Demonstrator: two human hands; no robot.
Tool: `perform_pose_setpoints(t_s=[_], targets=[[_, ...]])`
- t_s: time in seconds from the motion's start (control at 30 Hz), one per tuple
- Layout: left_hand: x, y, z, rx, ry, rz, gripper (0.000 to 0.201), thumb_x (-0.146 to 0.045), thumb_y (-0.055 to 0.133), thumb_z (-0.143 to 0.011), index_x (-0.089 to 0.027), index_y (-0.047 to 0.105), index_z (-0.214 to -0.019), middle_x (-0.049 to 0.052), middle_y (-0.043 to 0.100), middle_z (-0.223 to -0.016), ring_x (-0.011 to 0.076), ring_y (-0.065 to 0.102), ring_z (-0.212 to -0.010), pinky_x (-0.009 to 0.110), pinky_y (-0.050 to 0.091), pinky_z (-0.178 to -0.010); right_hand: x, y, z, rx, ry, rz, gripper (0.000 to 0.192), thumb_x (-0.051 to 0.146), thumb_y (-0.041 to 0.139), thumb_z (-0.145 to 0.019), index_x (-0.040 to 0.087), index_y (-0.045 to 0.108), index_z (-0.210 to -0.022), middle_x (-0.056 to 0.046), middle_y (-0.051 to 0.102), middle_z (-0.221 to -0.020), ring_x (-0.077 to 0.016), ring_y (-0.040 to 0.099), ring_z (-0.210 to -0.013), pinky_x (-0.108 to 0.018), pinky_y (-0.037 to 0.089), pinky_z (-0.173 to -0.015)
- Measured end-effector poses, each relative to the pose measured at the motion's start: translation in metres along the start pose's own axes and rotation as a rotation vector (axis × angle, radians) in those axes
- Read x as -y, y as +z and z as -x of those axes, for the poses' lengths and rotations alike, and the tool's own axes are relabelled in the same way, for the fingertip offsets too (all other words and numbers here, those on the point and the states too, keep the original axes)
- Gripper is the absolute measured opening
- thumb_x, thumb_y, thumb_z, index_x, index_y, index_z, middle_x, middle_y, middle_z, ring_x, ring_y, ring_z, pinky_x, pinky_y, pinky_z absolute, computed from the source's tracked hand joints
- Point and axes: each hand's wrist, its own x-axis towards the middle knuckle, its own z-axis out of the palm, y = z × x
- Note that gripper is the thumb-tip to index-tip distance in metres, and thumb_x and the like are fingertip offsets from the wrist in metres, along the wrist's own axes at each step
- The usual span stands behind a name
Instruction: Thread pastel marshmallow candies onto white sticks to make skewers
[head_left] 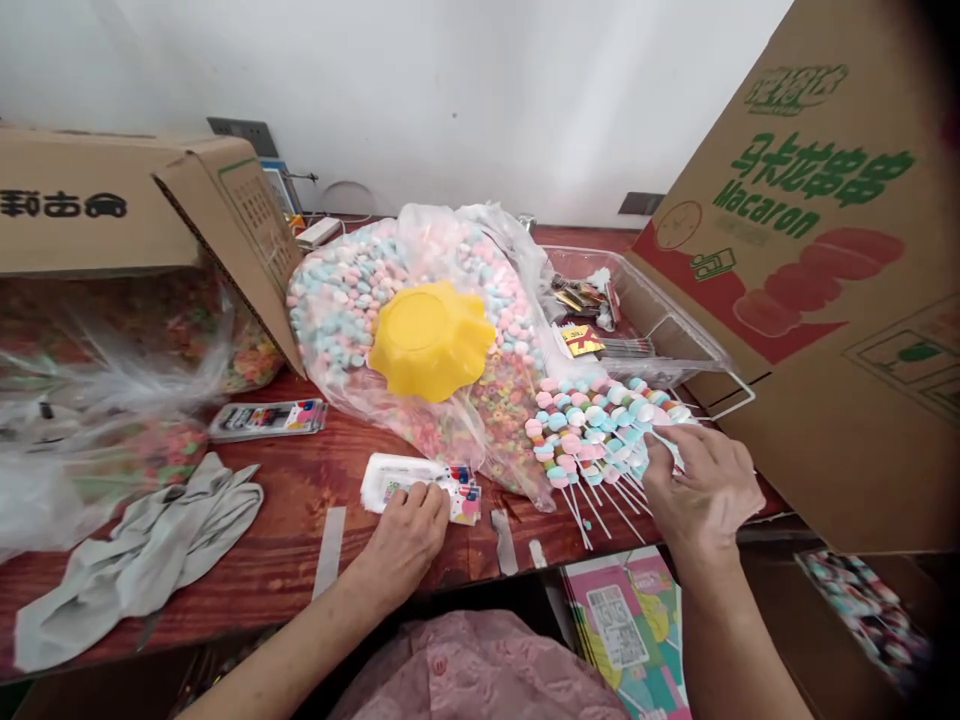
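A pile of candy skewers [592, 420], pink, white and blue pieces on white sticks, lies at the table's right front edge. Over the pile's right end, my right hand [701, 490] is closed, thumb and forefinger pinching a candy skewer whose far part blends into the others. My left hand [409, 535] presses on a small stack of printed clear plastic sleeves [382, 478], its bent fingers closed at the near edge. Behind both hands, a yellow scalloped bowl [431, 340] sits upside down on clear bags of pastel candies [337, 290] and ring-shaped candies [510, 400].
A clear plastic bin [675, 345] with small packets stands behind the skewers. A tall Macaron carton [817, 250] walls off the right. At left are an open carton [97, 210] with bagged candy, more sleeves [266, 420] and grey gloves [150, 550]. Printed bags [630, 630] lie below the table edge.
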Motion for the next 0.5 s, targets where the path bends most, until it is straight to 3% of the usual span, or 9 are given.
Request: perform_pose_setpoints(t_s=[0.13, 0.27, 0.37, 0.47, 0.5], targets=[[0.01, 0.019, 0.001, -0.225, -0.005, 0.017, 0.033, -0.001, 0.046, -0.085, -0.01, 0.062, -0.112, 0.009, 0.066, -0.092, 0.0227, 0.057, -0.08, 0.035, 0.046, -0.068, -0.024, 0.003, -0.018, 0.174, 0.077, 0.253, 0.02, 0.031, 0.061, -0.087, 0.016, 0.074, -0.086, -0.011, 0.072, -0.087, -0.0228, 0.058, -0.073, -0.032, 0.033, -0.058], [0.016, 0.022, 0.0, -0.34, -0.065, 0.175, 0.026, -0.001, 0.045, -0.085, -0.015, 0.066, -0.091, 0.007, 0.065, -0.084, 0.0214, 0.055, -0.081, 0.034, 0.044, -0.07, -0.034, 0.009, -0.013, 0.413, 0.078, 0.286, 0.021, 0.032, 0.059, -0.088, 0.018, 0.075, -0.088, -0.009, 0.071, -0.081, -0.0184, 0.055, -0.064, -0.03, 0.026, -0.054], [0.012, 0.016, -0.002, -0.318, -0.088, 0.2, 0.02, -0.01, 0.049, -0.088, -0.018, 0.066, -0.082, 0.005, 0.065, -0.079, 0.0227, 0.054, -0.08, 0.035, 0.042, -0.067, -0.039, 0.014, -0.005, 0.365, 0.142, 0.275, 0.021, 0.028, 0.057, -0.087, 0.018, 0.076, -0.085, -0.009, 0.069, -0.074, -0.0163, 0.052, -0.056, -0.03, 0.025, -0.05], [0.006, 0.011, -0.003, -0.181, -0.127, 0.229, 0.02, -0.013, 0.049, -0.09, -0.018, 0.065, -0.08, 0.007, 0.065, -0.084, 0.0228, 0.054, -0.083, 0.036, 0.044, -0.071, -0.049, 0.018, 0.005, 0.307, 0.178, 0.275, 0.033, 0.039, 0.057, -0.088, 0.017, 0.074, -0.07, -0.011, 0.062, -0.06, -0.0172, 0.049, -0.049, -0.031, 0.021, -0.046], [0.004, 0.011, -0.002, -0.139, -0.154, 0.255, 0.018, -0.012, 0.049, -0.09, -0.017, 0.066, -0.084, 0.007, 0.066, -0.088, 0.023, 0.055, -0.086, 0.036, 0.045, -0.073, -0.053, 0.019, 0.009, 0.332, 0.157, 0.243, 0.034, 0.039, 0.054, -0.091, 0.018, 0.075, -0.075, -0.012, 0.063, -0.064, -0.0204, 0.053, -0.053, -0.033, 0.022, -0.047]])
